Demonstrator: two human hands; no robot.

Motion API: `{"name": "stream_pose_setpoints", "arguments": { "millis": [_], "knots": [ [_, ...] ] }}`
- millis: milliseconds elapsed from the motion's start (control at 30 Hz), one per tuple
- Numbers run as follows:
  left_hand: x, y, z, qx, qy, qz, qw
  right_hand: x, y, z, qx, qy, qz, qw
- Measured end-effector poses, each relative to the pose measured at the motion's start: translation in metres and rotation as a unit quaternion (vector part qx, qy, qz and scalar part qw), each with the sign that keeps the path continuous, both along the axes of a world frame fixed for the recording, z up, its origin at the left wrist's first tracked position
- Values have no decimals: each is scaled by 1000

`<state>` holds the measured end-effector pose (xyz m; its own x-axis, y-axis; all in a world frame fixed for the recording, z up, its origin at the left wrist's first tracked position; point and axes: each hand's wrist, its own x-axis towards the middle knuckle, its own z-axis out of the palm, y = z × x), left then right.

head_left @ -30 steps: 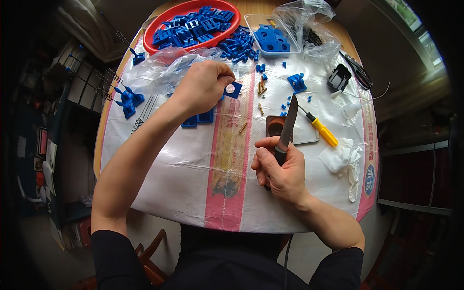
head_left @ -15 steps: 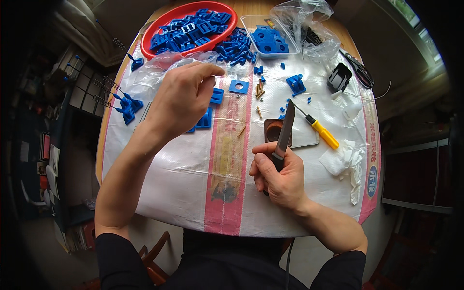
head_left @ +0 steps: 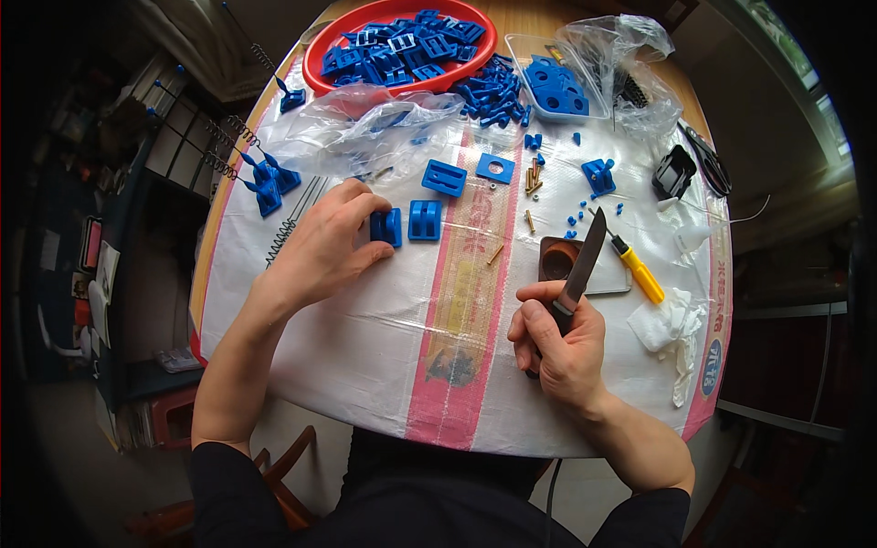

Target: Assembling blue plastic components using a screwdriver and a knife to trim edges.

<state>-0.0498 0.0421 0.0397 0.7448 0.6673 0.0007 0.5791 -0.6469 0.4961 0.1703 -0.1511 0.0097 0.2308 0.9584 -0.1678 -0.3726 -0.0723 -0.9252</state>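
Note:
The fingers of my left hand (head_left: 331,239) close around a blue plastic block (head_left: 386,227) on the table, index finger at its far edge and thumb at its near edge. Its left side is hidden by the hand. Close by to the right stands a similar grooved blue block (head_left: 425,220), with a slotted blue piece (head_left: 444,177) behind it. My right hand (head_left: 571,352) grips a knife (head_left: 585,265) by its dark handle, blade pointing up and away. Under the blade lies a dark square case with a round brown recess (head_left: 555,260).
A red basin (head_left: 315,68) and a clear tub (head_left: 600,105) of blue parts stand at the back, near plastic bags (head_left: 375,128). Brass screws (head_left: 529,221), a yellow-handled screwdriver (head_left: 647,279), crumpled tissue (head_left: 676,333) and scissors (head_left: 708,164) lie around. Springs (head_left: 279,242) rest left.
My left hand has come down from above the table to the blue block. The right hand keeps its hold on the knife. The whole view has shifted, so things appear farther right.

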Motion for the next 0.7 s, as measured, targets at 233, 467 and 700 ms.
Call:
{"name": "stream_pose_setpoints", "arguments": {
  "millis": [233,467,700],
  "knots": [
    [-6,-3,1,34,14,21,999,-1,0,1,6,-15,6,1000],
    [-15,4,-7,-280,-222,99,929,-2,1,2,1,-14,8,1000],
    [8,-37,-8,-680,-434,21,591,-2,-1,3,22,29,22,999]
  ]
}}
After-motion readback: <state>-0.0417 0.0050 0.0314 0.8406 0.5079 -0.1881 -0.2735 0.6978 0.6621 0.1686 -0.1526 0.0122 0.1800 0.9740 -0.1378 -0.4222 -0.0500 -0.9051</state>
